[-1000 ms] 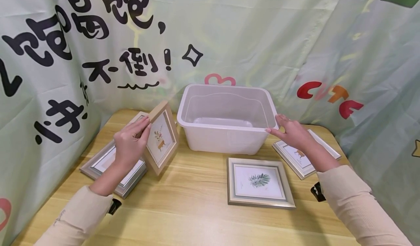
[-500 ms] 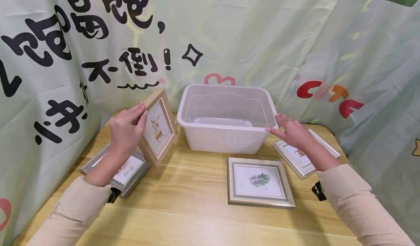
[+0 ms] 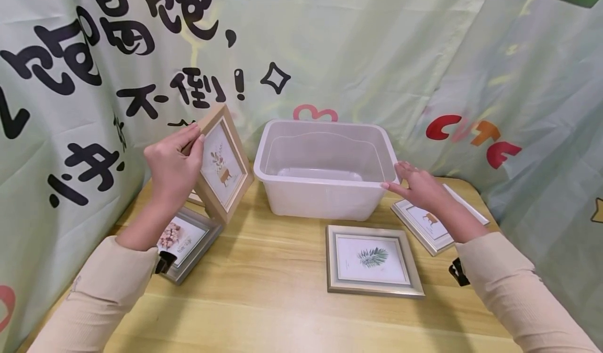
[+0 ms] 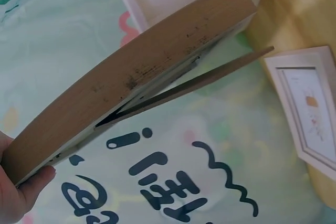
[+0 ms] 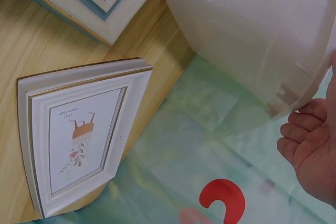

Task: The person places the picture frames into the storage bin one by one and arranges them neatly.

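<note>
My left hand [image 3: 171, 164] pinches the upper left edge of a light-wood picture frame [image 3: 221, 167], thumb in front. The frame hangs tilted above the table, left of the white plastic bin [image 3: 322, 201], its plant print turned towards the bin. In the left wrist view a back stand [image 4: 210, 80] sticks out from it at an angle. My right hand [image 3: 424, 188] grips the bin's right rim corner, thumb at the front. In the right wrist view its fingers [image 5: 304, 129] curl at the rim. Nothing shows inside the bin from the head view.
On the wooden table [image 3: 264, 300], a grey frame [image 3: 188, 238] lies at left, with another frame [image 3: 195, 197] partly hidden behind. A leaf-print frame [image 3: 372, 258] lies in front of the bin. A white frame [image 5: 84, 129] lies at right. Printed cloth [image 3: 377, 54] hangs behind.
My left hand has raised the wooden frame and moved slightly left, uncovering more of the grey frame below. My right hand and the bin have stayed in place.
</note>
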The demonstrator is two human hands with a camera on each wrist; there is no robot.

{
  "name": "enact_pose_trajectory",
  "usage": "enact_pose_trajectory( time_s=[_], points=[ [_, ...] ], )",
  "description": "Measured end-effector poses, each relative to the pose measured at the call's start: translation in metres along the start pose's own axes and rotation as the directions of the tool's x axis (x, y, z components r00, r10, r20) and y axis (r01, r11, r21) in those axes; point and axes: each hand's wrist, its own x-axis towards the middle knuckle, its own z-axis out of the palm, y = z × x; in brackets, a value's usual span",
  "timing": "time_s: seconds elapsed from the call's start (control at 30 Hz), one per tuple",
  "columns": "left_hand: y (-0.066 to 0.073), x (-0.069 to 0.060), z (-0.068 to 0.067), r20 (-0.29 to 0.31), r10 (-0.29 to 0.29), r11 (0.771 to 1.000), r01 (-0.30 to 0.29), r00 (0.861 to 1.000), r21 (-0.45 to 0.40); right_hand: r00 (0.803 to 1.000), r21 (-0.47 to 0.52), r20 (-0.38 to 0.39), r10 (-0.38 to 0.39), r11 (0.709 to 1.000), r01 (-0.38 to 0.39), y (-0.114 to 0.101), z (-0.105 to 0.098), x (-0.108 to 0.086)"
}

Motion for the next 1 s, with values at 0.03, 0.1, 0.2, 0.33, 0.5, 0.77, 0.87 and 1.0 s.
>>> enact_pose_trajectory(
  time_s=[0.03,0.1,0.2,0.33,0.5,0.77,0.87,1.0],
  points=[
    [0.001,0.002,0.000,-0.011,-0.005,1.000,0.005,1.000,-0.003,1.000,0.001,-0.002,0.000,1.000,0.000,0.000,0.000,0.000],
    [0.002,0.006,-0.001,-0.023,-0.004,1.000,0.004,1.000,-0.001,1.000,0.005,-0.002,0.002,1.000,-0.002,0.000,-0.001,0.001],
    [0.005,0.010,-0.002,-0.031,-0.010,1.000,0.010,0.999,-0.001,1.000,0.010,-0.003,0.004,1.000,-0.004,0.000,-0.001,0.001],
    [0.009,0.014,-0.004,-0.033,-0.019,1.000,0.019,0.999,-0.014,1.000,0.011,-0.007,0.004,1.000,-0.004,0.001,0.000,0.001],
    [0.011,0.018,-0.007,-0.036,-0.024,0.999,0.023,0.999,-0.026,1.000,0.008,0.000,0.012,1.000,-0.012,0.003,-0.001,0.002],
    [0.011,0.026,-0.016,-0.044,-0.024,0.999,0.023,0.999,-0.022,1.000,0.020,-0.001,0.007,1.000,-0.007,0.002,0.000,0.001],
    [0.013,0.030,-0.019,-0.064,-0.013,1.000,0.012,0.998,-0.013,1.000,0.020,-0.001,0.004,1.000,-0.004,0.001,0.000,0.000],
    [0.018,0.037,-0.021,-0.101,-0.028,0.999,0.025,0.994,-0.029,1.000,0.027,0.009,0.017,0.999,-0.017,0.001,0.000,-0.001]
  ],
)
